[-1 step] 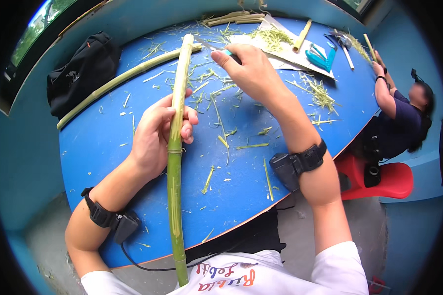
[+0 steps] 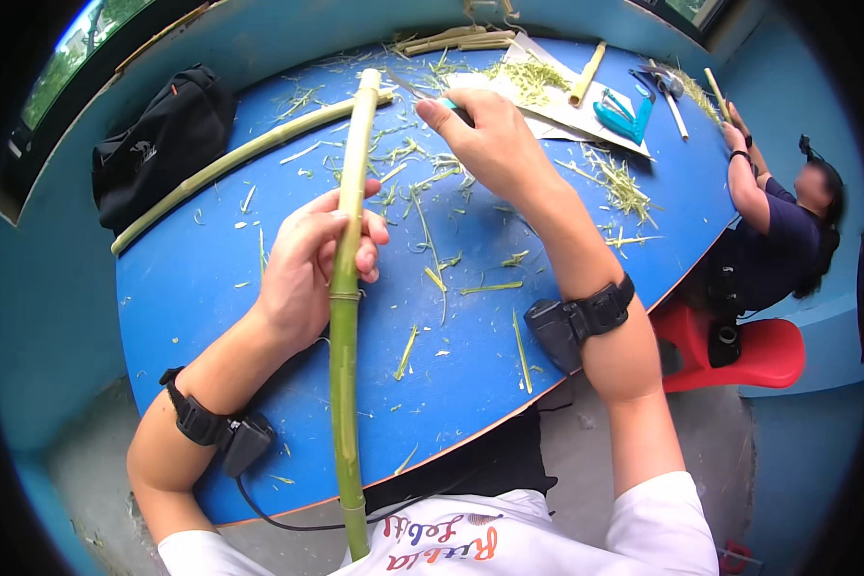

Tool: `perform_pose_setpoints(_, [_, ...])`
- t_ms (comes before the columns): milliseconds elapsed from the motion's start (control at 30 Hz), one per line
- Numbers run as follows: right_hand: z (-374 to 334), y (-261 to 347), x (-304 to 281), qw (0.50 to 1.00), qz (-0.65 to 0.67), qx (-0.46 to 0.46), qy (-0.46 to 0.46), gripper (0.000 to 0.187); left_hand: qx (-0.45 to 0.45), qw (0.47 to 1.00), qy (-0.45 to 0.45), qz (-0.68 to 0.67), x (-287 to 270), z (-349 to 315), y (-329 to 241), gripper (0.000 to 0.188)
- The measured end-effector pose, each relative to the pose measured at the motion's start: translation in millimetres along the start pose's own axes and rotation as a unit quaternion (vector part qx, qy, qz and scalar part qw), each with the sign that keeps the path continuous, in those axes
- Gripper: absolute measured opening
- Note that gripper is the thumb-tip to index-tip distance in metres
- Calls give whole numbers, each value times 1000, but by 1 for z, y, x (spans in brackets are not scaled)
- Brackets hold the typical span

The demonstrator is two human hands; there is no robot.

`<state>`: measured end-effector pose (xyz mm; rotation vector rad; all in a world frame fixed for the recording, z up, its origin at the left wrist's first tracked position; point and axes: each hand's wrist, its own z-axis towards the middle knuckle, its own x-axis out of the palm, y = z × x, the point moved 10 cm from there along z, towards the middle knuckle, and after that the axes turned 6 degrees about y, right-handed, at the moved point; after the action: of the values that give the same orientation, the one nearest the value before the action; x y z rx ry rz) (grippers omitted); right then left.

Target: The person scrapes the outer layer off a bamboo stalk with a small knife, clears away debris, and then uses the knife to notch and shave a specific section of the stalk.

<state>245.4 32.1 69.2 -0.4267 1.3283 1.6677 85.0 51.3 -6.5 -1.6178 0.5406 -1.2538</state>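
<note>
Bamboo stalk [image 2: 344, 384] held above the blue table [image 2: 470, 355], its lower end lost against the white shirt [image 2: 566, 549].
The left hand [image 2: 302, 254] wraps it loosely, thumb at its left edge, fingers partly hidden behind it and curling out on the right. The right hand [image 2: 494, 139] is closed on a knife [image 2: 447, 103], covering most of its teal handle; the thin blade is hard to make out, its tip near the stalk's pale upper end.

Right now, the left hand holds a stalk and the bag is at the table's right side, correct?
Not quite: the bag is at the left side of the table, as the head view shows. The left hand holds a stalk.
</note>
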Motion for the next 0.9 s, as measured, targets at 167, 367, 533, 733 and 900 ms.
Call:
perform_pose_setpoints(167, [0,2,5,999,8,-8,53,46,8,998,-54,34,5,5,2,52])
perform_pose_setpoints(367, [-3,9,7,992,23,-57,111,47,10,1000,11,-27,10,12,5,59])
perform_pose_setpoints(533, [-3,7,6,993,0,-61,101,48,27,998,-59,21,3,3,0,65])
perform_pose_setpoints(733, [-18,29,13,978,46,-85,184,48,30,997,-57,42,1,10,2,53])
perform_pose_setpoints(900, [-17,29,24,973,36,-84,214,47,20,999,-35,-12,2,8,2,40])
